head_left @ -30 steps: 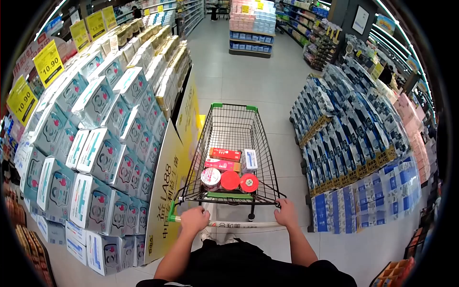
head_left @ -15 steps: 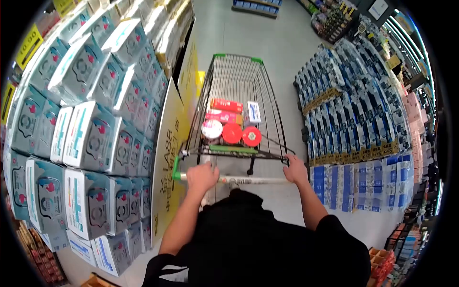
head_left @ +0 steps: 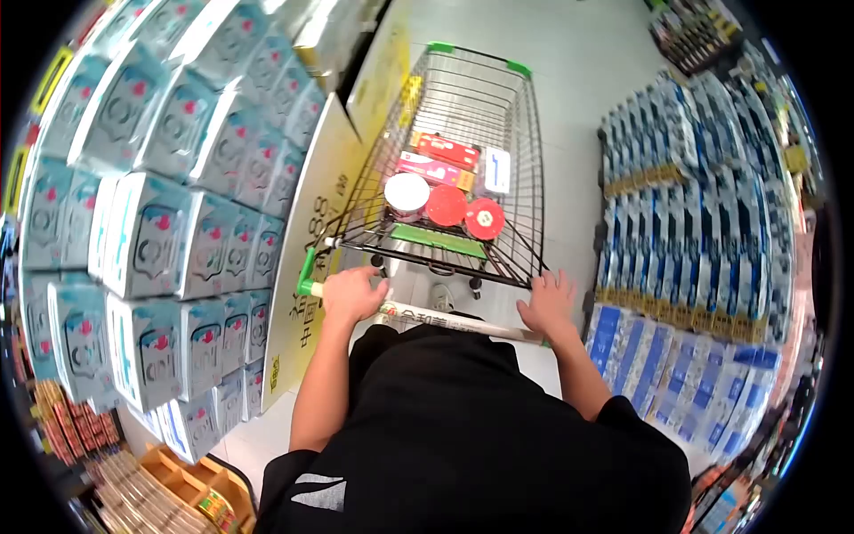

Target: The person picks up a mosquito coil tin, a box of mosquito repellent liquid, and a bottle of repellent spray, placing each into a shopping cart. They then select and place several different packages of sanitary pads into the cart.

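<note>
Head camera: a shopping cart (head_left: 467,102) of black wire mesh is seen on the pale floor (head_left: 569,44), directly before the wearer and tilted slightly within the view. Its far corners are capped in green (head_left: 440,48), its near edge is crossed by a green panel (head_left: 436,239), and its pale handle (head_left: 445,321) is printed with dark lettering and ended in green at the left. In the near part of the basket, a white-lidded tub (head_left: 406,192) and two red-lidded containers (head_left: 445,206) are set in a row; behind them are laid a red box (head_left: 449,149) and a pink box (head_left: 427,169), with a white and blue pack (head_left: 497,169) beside them. The handle is grasped near its left end by the left hand (head_left: 356,295). The right hand (head_left: 548,304) is opened beside the right end, its fingers extended; whether the cart is touched cannot be told. The cart is flanked by stacked pale-blue packs (head_left: 151,245) behind a yellow board (head_left: 307,267) on the left and blue packs (head_left: 685,240) on the right.
</note>
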Demonstrator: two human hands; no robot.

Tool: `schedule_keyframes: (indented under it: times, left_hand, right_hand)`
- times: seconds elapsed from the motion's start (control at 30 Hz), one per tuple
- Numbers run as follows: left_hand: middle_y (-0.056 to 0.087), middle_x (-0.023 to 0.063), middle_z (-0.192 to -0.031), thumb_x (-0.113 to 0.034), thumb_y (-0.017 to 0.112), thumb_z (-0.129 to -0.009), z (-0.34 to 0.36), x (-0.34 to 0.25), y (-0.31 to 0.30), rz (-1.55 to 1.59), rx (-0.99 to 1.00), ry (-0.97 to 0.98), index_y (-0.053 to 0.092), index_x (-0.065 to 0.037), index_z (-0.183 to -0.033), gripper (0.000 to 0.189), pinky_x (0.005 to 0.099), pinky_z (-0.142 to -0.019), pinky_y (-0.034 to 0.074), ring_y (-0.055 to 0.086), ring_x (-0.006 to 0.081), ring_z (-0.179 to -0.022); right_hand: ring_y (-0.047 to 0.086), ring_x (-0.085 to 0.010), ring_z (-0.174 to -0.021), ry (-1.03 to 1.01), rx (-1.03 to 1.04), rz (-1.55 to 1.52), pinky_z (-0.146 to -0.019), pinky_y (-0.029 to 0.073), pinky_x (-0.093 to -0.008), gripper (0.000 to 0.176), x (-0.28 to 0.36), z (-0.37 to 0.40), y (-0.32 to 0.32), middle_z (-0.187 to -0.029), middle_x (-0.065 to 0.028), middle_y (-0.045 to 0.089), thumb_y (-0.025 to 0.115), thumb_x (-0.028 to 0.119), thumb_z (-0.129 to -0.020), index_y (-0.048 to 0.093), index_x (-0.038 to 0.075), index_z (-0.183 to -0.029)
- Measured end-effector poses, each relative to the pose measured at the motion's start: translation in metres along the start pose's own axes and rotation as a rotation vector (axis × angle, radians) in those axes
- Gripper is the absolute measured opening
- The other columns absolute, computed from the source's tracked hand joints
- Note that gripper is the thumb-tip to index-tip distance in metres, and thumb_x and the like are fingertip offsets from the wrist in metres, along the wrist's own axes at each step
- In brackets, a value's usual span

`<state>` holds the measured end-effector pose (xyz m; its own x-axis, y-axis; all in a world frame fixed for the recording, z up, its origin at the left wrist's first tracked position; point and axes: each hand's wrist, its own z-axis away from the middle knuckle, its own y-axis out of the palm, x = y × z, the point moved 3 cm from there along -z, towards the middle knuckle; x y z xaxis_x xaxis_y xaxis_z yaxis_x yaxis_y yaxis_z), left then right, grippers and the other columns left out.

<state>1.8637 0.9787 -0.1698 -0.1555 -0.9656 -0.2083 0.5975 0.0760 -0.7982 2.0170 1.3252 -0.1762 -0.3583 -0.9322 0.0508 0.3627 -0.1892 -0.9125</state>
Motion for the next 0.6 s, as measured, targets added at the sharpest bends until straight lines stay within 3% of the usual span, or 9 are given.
schedule_keyframes:
  times: [0.07,0.13,0.23,0.3,0.43,0.5,0.57,0.6]
  left_hand:
    - [0.076,0.0151,-0.103,-0.051,0.061,-0.089,0.001,0.002,-0.001,-0.004,-0.005,0.028,0.077,-0.018,-0.111,0.043,0.0488,-0.085,0.056,0.073,0.0334,-0.096]
    - [0.076,0.0141,-0.1,-0.05,0.061,-0.088,-0.003,0.011,0.009,-0.001,-0.065,0.073,0.077,-0.019,-0.11,0.042,0.0488,-0.083,0.057,0.073,0.0338,-0.093]
    - [0.076,0.012,-0.092,-0.051,0.057,-0.088,0.002,0.009,0.005,-0.009,-0.043,0.072,0.077,-0.019,-0.103,0.04,0.0499,-0.076,0.057,0.073,0.0338,-0.091]
    - [0.075,0.0103,-0.09,-0.05,0.056,-0.089,0.003,0.007,0.004,-0.037,-0.04,0.092,0.076,-0.019,-0.1,0.039,0.0485,-0.075,0.056,0.073,0.0314,-0.09]
    - [0.076,0.0089,-0.092,-0.05,0.058,-0.09,0.009,0.011,0.007,-0.046,-0.096,0.137,0.076,-0.019,-0.103,0.038,0.0456,-0.084,0.053,0.072,0.0294,-0.088]
    - [0.075,0.0085,-0.094,-0.046,0.061,-0.089,0.008,0.016,0.016,0.015,-0.129,0.127,0.075,-0.017,-0.107,0.037,0.0452,-0.086,0.052,0.071,0.0296,-0.092]
    - [0.073,0.0084,-0.101,-0.042,0.064,-0.089,0.014,0.02,0.019,0.084,-0.306,0.299,0.072,-0.016,-0.115,0.038,0.0457,-0.087,0.051,0.07,0.0289,-0.099]
    - [0.07,0.0101,-0.111,-0.039,0.066,-0.09,0.022,0.02,0.011,0.138,-0.266,0.329,0.069,-0.014,-0.121,0.04,0.0467,-0.091,0.051,0.067,0.0302,-0.106]
  right_hand:
    - [0.039,-0.0428,-0.142,-0.038,0.12,0.109,-0.114,0.026,-0.0672,0.054,0.006,-0.021,-0.014,-0.14,-0.0165,0.058,0.068,0.041,-0.087,0.065,0.007,-0.128]
    - [0.038,-0.0429,-0.143,-0.111,-0.026,-0.009,-0.118,0.025,-0.0618,0.057,0.009,-0.043,-0.019,-0.145,-0.0158,0.054,0.068,0.045,-0.086,0.065,0.007,-0.129]
    - [0.04,-0.0411,-0.14,-0.188,-0.108,-0.084,-0.117,0.026,-0.0593,0.054,0.034,-0.066,-0.038,-0.141,-0.0141,0.056,0.076,0.035,-0.083,0.063,0.009,-0.129]
    - [0.045,-0.0401,-0.135,-0.312,-0.178,-0.173,-0.114,0.033,-0.0534,0.054,0.055,-0.081,-0.051,-0.137,-0.0158,0.057,0.077,0.03,-0.082,0.062,0.008,-0.128]
    - [0.051,-0.0401,-0.128,-0.463,-0.192,-0.218,-0.11,0.04,-0.048,0.054,0.097,-0.103,-0.078,-0.132,-0.0183,0.058,0.078,0.022,-0.081,0.06,0.005,-0.129]
    - [0.054,-0.0402,-0.123,-0.68,-0.322,-0.357,-0.108,0.043,-0.0459,0.055,0.137,-0.113,-0.104,-0.13,-0.0206,0.059,0.078,0.017,-0.08,0.059,0.002,-0.129]
    - [0.054,-0.041,-0.125,-0.755,-0.349,-0.354,-0.109,0.042,-0.0481,0.054,0.181,-0.115,-0.143,-0.131,-0.0215,0.058,0.077,0.013,-0.082,0.057,0.001,-0.131]
    - [0.053,-0.0409,-0.126,-0.843,-0.379,-0.365,-0.109,0.042,-0.0477,0.055,0.204,-0.115,-0.161,-0.132,-0.0216,0.058,0.076,0.011,-0.082,0.056,0.002,-0.133]
